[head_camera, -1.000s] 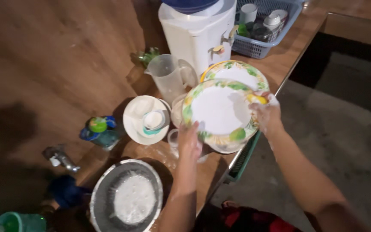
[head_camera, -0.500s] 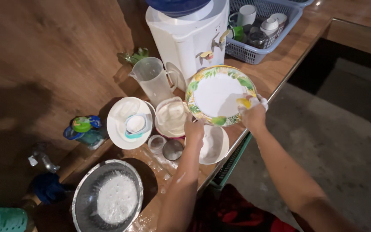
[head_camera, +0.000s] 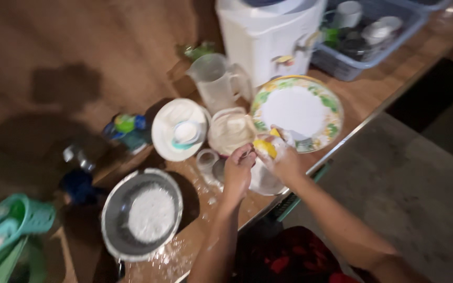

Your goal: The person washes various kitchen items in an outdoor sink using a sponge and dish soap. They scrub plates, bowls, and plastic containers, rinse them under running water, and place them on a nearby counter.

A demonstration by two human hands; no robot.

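Two hands meet at centre over a cluttered wooden tabletop (head_camera: pixel 53 47). Largest item: white water dispenser (head_camera: pixel 268 36) at far centre, blue dish basket (head_camera: pixel 368 47) with cups to its right. Steel bowl (head_camera: pixel 140 215) with white foam sits near left. Floral-rimmed plate (head_camera: pixel 297 112) lies flat just right of centre, in front of the dispenser, its near edge touching the right hand. White plate (head_camera: pixel 176 128) left of it carries a small cup (head_camera: pixel 186 132). Clear plastic jug (head_camera: pixel 216 84) stands between that plate and the dispenser. Cream bowl (head_camera: pixel 230 131) sits between the two plates; white bowl (head_camera: pixel 263 181) is partly hidden under the hands. Green basket (head_camera: pixel 6 225) at near left edge. Small glass (head_camera: pixel 205 157) stands just left of the left hand.

Right hand (head_camera: pixel 281 154), soapy, grasping a yellow sponge (head_camera: pixel 265 148), at the near rim of the floral plate. Left hand (head_camera: pixel 238 170) fingers curled, touching the sponge side; cannot tell what it grips, blurred.
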